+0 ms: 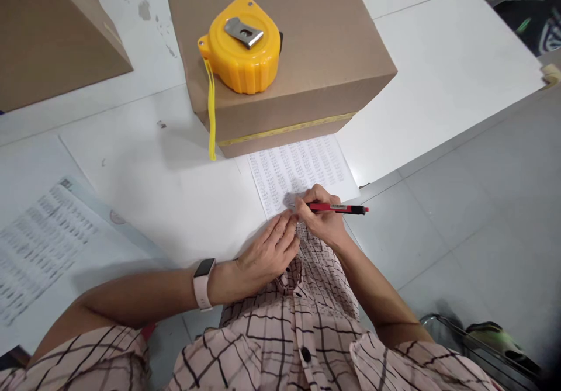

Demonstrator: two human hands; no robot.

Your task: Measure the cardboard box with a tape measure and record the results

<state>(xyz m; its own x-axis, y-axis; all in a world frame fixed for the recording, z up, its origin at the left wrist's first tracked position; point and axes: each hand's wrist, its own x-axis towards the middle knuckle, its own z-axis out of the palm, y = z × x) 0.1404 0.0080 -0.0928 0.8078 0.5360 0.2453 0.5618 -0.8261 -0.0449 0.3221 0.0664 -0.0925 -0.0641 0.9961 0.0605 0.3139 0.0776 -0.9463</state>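
My right hand (323, 218) is closed round a red and black pen (335, 208), its tip end down at a sheet of paper (307, 172) filled with rows of small writing. Flat on the near edge of that sheet lies my left hand (274, 248), fingers stretched out and close to the pen's tip. The sheet's far edge meets a closed cardboard box (324, 34). On top of the box rests a yellow tape measure (245, 49) with a metal clip and a yellow wrist strap. A yellow strip (289, 128) runs along the box's near side.
Another cardboard box (52, 34) stands at the far left. More written sheets (48, 239) lie on the white table (144, 163) at the left. The table's edge runs along the right, with the tiled floor (464, 198) beyond it.
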